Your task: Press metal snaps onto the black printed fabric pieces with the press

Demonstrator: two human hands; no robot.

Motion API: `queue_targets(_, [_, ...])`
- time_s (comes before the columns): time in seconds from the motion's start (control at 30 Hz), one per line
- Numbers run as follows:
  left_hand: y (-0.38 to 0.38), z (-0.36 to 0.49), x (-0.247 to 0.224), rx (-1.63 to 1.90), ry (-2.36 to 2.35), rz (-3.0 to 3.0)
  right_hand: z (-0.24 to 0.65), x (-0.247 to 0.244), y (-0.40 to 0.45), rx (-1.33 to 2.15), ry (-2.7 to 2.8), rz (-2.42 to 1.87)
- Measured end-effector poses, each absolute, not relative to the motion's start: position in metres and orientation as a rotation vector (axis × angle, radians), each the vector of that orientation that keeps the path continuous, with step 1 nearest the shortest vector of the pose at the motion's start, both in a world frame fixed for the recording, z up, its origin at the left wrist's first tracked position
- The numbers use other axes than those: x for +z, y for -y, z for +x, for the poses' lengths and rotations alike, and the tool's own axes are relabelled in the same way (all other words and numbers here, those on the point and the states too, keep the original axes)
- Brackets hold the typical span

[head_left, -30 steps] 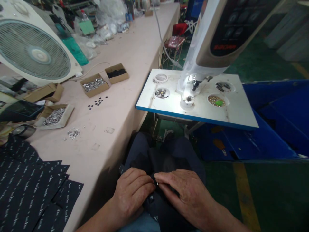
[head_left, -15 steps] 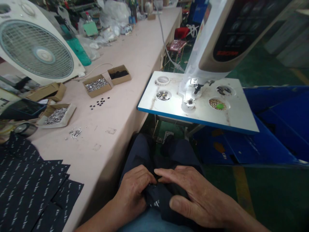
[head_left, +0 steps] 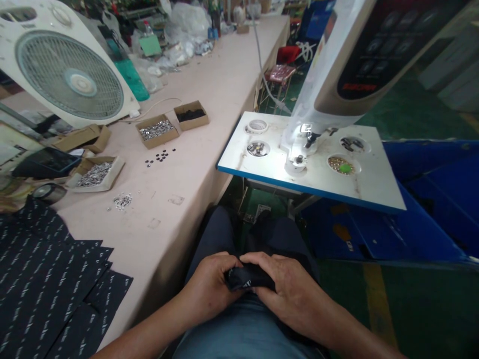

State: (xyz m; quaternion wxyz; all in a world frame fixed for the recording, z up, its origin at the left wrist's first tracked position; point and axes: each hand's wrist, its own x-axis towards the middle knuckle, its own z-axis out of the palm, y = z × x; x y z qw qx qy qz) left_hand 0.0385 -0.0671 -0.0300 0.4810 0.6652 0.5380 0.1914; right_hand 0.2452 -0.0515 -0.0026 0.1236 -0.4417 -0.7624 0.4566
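Note:
A dark piece of fabric (head_left: 249,277) with small white print is bunched up over my lap, held between both hands. My left hand (head_left: 213,281) grips its left end, thumb on top and the other fingers mostly hidden underneath. On the other side my right hand (head_left: 288,284) curls around the right end, its fingers along the far edge and thumb on the near side. Ahead stands a snap-fastening machine (head_left: 333,89), its lamp lighting the white work plate (head_left: 318,182) with the lower die in the middle.
To the left, the long table (head_left: 202,164) bears dark printed fabric pieces (head_left: 52,284), a box fan (head_left: 78,82), small boxes of metal snap parts (head_left: 157,130) and loose parts (head_left: 122,201). Cups of small parts (head_left: 340,165) are set into the plate. Blue bins (head_left: 374,234) stand at right.
My right hand has closed from a looser, spread pose onto the fabric, which is now folded up between both hands. The view has shifted slightly left.

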Motion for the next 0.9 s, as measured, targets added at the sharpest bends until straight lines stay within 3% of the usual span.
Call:
queue_targets(0.4, [0.045, 0.028, -0.022, 0.279, -0.932, 1.022, 0.25, -0.006, 0.035, 1.814, 1.733, -1.206])
queue_targets(0.9, [0.05, 0.04, -0.031, 0.381, -1.021, 0.857, 0.252, -0.013, 0.031, 1.925, 1.603, -1.294])
